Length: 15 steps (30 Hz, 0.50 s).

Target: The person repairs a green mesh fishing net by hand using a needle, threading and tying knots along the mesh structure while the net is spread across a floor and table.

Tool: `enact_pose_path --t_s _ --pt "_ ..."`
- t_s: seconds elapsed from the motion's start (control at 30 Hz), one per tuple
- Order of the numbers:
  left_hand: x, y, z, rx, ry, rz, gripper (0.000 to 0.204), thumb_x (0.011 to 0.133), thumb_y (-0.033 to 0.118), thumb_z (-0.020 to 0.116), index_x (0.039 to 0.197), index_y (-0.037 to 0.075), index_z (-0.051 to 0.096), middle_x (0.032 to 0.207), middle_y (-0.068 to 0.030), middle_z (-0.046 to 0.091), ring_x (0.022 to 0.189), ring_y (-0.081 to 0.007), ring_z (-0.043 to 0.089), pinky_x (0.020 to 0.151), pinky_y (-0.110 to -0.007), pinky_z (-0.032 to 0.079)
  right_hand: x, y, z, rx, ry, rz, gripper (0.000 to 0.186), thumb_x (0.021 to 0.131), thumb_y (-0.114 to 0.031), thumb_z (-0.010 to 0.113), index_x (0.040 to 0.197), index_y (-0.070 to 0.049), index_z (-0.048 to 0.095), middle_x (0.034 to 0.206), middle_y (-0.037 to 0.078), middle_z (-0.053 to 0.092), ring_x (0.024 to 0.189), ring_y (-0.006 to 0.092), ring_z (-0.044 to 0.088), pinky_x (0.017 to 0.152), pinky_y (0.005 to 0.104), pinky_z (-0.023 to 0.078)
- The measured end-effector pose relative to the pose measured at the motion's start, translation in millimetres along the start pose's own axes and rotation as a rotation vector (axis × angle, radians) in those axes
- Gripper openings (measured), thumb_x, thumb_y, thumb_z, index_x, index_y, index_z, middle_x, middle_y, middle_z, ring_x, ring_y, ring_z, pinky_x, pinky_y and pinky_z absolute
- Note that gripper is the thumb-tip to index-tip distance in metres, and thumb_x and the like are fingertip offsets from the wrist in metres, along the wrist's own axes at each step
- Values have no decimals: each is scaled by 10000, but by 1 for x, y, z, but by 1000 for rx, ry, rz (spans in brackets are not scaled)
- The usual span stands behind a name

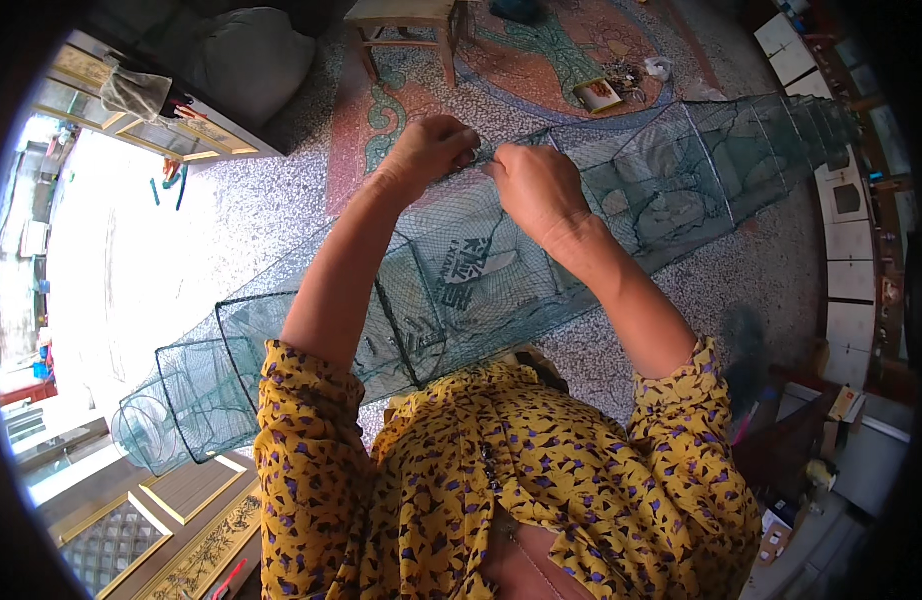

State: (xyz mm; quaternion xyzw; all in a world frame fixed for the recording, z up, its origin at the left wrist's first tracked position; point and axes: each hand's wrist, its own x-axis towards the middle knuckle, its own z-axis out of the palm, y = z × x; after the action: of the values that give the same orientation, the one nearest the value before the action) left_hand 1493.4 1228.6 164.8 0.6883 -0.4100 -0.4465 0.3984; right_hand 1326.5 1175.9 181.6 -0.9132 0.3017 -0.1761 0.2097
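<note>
A long green mesh fishing trap [671,170] stretches across in front of me from lower left to upper right, its netting spread over dark square frames. At the trap's far edge, my left hand [421,160] is closed, its thumb and fingers pinching the netting. Just to its right, my right hand [541,190] is closed in a pinch on the same edge. A small gap separates the fingertips, and any fine thread there is too small to make out. Through the mesh shows a pale sheet with dark print [471,270].
A wooden stool [406,18] stands at the far side on a patterned speckled floor. Right of it lie an open small box [598,95] and a crumpled white scrap [659,68]. White cabinets [849,240] line the right; a gold-trimmed door panel [111,545] shows lower left.
</note>
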Motion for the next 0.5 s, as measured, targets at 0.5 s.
enact_pose_path --t_s 0.5 --pt "-5 0 -2 -371 138 206 175 905 214 564 955 50 598 820 -2 570 744 -80 525 694 -241 456 42 -23 -46 423 422 -203 201 894 -302 557 851 -125 640 669 14 649 520 104 577 423 241 400"
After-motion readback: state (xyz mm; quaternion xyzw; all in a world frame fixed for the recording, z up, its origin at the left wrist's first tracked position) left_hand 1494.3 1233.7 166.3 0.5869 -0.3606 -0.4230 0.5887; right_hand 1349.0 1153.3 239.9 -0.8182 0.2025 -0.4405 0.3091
